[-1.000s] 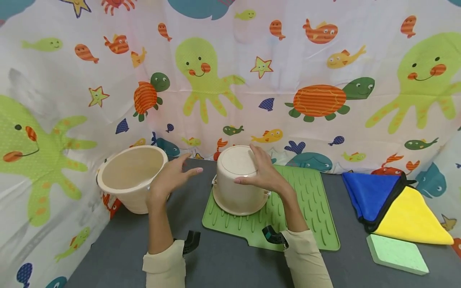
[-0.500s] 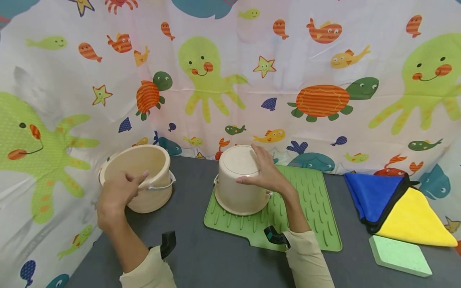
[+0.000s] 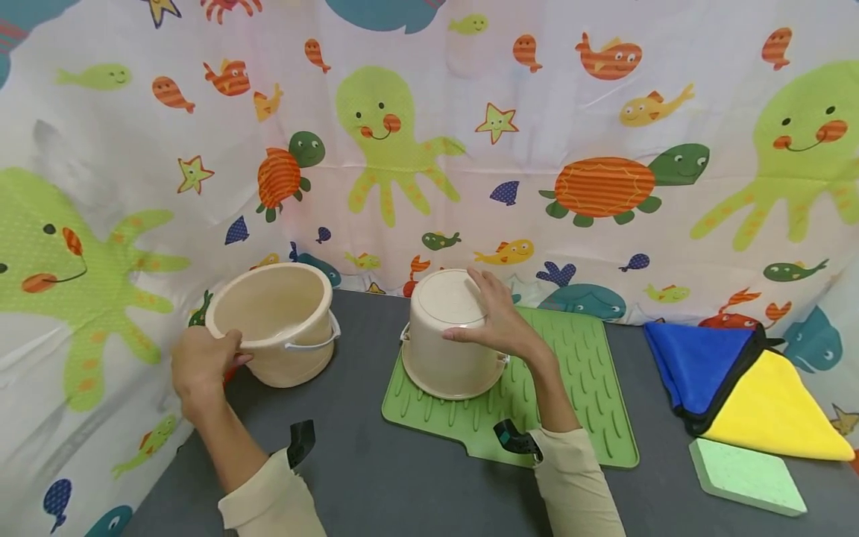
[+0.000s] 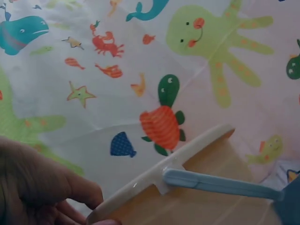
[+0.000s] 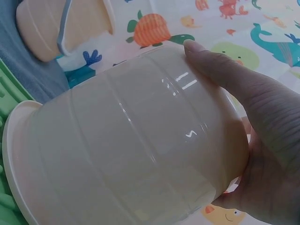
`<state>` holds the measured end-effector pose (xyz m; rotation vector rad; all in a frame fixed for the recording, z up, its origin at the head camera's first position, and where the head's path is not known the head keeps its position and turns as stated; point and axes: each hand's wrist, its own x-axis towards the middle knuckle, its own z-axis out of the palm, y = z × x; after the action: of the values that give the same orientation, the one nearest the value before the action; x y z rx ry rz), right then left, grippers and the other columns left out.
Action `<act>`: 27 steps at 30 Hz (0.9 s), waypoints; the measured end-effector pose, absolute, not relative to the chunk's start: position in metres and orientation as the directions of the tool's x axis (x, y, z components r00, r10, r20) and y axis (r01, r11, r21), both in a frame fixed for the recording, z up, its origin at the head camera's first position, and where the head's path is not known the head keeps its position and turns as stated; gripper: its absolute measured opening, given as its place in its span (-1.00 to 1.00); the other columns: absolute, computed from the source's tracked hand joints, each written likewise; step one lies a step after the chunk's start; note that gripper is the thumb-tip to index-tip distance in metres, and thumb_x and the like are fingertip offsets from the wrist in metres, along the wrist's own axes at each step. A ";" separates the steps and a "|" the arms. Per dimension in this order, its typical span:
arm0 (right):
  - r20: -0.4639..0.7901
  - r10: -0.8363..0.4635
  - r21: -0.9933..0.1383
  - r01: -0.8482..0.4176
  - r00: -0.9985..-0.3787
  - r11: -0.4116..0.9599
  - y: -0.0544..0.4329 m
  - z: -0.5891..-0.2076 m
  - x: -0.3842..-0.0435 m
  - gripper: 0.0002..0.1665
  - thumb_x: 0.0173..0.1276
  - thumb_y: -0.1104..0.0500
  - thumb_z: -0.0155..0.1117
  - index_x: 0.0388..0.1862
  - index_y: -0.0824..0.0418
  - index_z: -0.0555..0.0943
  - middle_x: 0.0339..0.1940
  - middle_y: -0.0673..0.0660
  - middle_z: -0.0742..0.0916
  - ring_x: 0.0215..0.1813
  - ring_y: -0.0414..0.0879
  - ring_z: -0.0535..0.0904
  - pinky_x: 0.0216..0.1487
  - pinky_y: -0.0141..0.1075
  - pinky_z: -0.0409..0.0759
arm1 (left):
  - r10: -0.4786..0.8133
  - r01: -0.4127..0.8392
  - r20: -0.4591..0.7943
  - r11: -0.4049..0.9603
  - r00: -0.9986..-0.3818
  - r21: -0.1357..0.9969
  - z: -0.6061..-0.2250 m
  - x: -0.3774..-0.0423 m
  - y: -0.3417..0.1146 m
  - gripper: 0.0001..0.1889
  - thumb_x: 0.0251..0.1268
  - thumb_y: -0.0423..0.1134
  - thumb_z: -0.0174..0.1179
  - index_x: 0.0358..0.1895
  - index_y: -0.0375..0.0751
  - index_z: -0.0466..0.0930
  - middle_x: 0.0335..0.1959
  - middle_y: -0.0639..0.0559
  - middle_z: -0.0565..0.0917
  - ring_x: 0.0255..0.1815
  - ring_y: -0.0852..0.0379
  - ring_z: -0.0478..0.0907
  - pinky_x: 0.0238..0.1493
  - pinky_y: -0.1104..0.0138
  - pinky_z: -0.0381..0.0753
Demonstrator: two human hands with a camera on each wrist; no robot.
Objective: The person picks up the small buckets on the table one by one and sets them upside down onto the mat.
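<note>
A cream bucket (image 3: pixel 288 365) stands mouth up at the left, its light handle (image 3: pixel 315 344) hanging at the front right. At its front-left rim my left hand (image 3: pixel 204 365) pinches the edge; the left wrist view shows the thumb and fingers at the rim (image 4: pixel 140 185). A second cream bucket (image 3: pixel 446 350) sits upside down on a green ridged mat (image 3: pixel 570 373). My right hand (image 3: pixel 499 317) grips this one near its upturned base, thumb in front and fingers behind. In the right wrist view the thumb and fingers span the bucket wall (image 5: pixel 126 140).
On the right lie a folded blue and yellow cloth (image 3: pixel 765 403) and a pale green sponge (image 3: pixel 748 477). A curtain (image 3: pixel 429 149) with sea animals hangs behind and along the left side. Dark grey tabletop (image 3: pixel 376 477) shows in front.
My left hand has moved left from between the buckets and taken hold of the left bucket's rim. That bucket has shifted slightly right. The right hand has stayed on the upside-down bucket.
</note>
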<state>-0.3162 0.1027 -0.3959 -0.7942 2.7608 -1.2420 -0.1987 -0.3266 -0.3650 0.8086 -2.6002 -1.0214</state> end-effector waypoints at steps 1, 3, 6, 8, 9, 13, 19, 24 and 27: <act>0.187 -0.451 -0.704 -0.440 -0.872 0.558 0.103 -0.396 -0.316 0.41 0.11 -0.26 0.60 0.76 0.01 -0.01 0.78 0.28 -0.04 0.77 0.32 -0.20 0.56 0.51 0.08 | -0.556 -0.404 0.002 0.606 -0.831 0.685 -0.365 -0.203 -0.324 -0.54 0.30 -0.15 0.00 -0.05 -0.52 0.67 -0.81 0.17 0.67 -0.67 0.27 0.63 -0.55 0.33 0.44; 0.185 -0.449 -0.705 -0.437 -0.874 0.559 0.104 -0.397 -0.316 0.39 0.11 -0.26 0.60 0.75 0.01 0.02 0.78 0.29 -0.06 0.77 0.34 -0.21 0.54 0.53 0.09 | -0.509 -0.381 -0.014 0.626 -0.861 0.680 -0.366 -0.211 -0.319 -0.51 0.36 -0.12 0.00 0.08 -0.47 0.68 -0.76 0.17 0.70 -0.63 0.31 0.63 -0.46 0.33 0.44; 0.187 -0.449 -0.708 -0.437 -0.874 0.555 0.104 -0.398 -0.317 0.37 0.11 -0.25 0.60 0.75 0.02 0.04 0.78 0.30 -0.05 0.76 0.34 -0.20 0.53 0.53 0.11 | -0.425 -0.351 -0.070 0.632 -0.902 0.691 -0.366 -0.222 -0.311 -0.39 0.51 -0.03 -0.01 0.36 -0.49 0.51 -0.64 0.07 0.78 -0.50 0.18 0.76 -0.15 0.12 0.65; 0.190 -0.449 -0.710 -0.438 -0.873 0.552 0.103 -0.399 -0.317 0.36 0.11 -0.25 0.60 0.74 0.02 0.04 0.78 0.29 -0.04 0.76 0.33 -0.18 0.52 0.53 0.13 | -0.388 -0.348 -0.105 0.635 -0.916 0.690 -0.366 -0.225 -0.308 -0.24 0.60 0.11 -0.05 0.47 -0.58 0.32 -0.56 -0.04 0.81 -0.40 0.08 0.82 0.17 -0.06 0.63; 0.190 -0.450 -0.710 -0.439 -0.872 0.551 0.103 -0.399 -0.317 0.37 0.11 -0.25 0.61 0.74 0.01 0.04 0.78 0.29 -0.04 0.75 0.33 -0.17 0.52 0.52 0.14 | -0.374 -0.352 -0.127 0.628 -0.919 0.694 -0.365 -0.225 -0.306 -0.18 0.62 0.18 -0.08 0.50 -0.59 0.27 -0.53 -0.07 0.81 -0.38 0.05 0.82 0.26 -0.15 0.56; 0.197 -0.451 -0.707 -0.445 -0.870 0.549 0.104 -0.399 -0.317 0.37 0.10 -0.26 0.61 0.74 0.00 0.05 0.77 0.29 -0.02 0.75 0.32 -0.15 0.53 0.51 0.15 | -0.232 -0.321 -0.229 0.551 -0.946 0.770 -0.360 -0.219 -0.299 -0.07 0.58 0.33 -0.08 0.42 -0.63 0.22 -0.42 -0.16 0.78 -0.43 0.12 0.81 0.13 0.06 0.74; 0.199 -0.443 -0.702 -0.442 -0.874 0.558 0.107 -0.397 -0.317 0.37 0.10 -0.27 0.61 0.74 0.00 0.05 0.77 0.31 -0.01 0.76 0.32 -0.16 0.54 0.51 0.13 | -0.048 -0.319 -0.321 0.328 -0.946 0.889 -0.358 -0.221 -0.289 -0.18 0.58 0.01 0.07 0.46 -0.58 -0.13 -0.39 -0.16 0.75 -0.48 0.11 0.81 -0.31 0.31 0.81; 0.199 -0.448 -0.703 -0.445 -0.872 0.554 0.106 -0.398 -0.317 0.36 0.10 -0.27 0.61 0.74 -0.01 0.06 0.77 0.30 -0.02 0.76 0.32 -0.16 0.53 0.51 0.14 | -0.044 -0.278 -0.278 0.300 -0.959 0.912 -0.361 -0.226 -0.288 -0.25 0.60 -0.23 -0.06 0.56 -0.63 -0.24 -0.23 -0.23 0.72 -0.44 0.10 0.81 -0.29 0.25 0.82; 0.200 -0.449 -0.701 -0.447 -0.871 0.555 0.107 -0.399 -0.318 0.36 0.10 -0.29 0.60 0.74 -0.03 0.06 0.77 0.30 -0.01 0.76 0.33 -0.15 0.52 0.52 0.15 | -0.088 -0.253 -0.238 0.377 -0.967 0.891 -0.362 -0.230 -0.286 -0.31 0.58 -0.29 -0.11 0.59 -0.60 -0.09 -0.15 -0.30 0.68 -0.47 0.14 0.78 -0.34 0.24 0.82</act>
<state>-0.3178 0.1069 -0.3991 -0.7972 2.7684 -1.2468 -0.2298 -0.2864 -0.3624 0.3409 -2.7284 -1.8117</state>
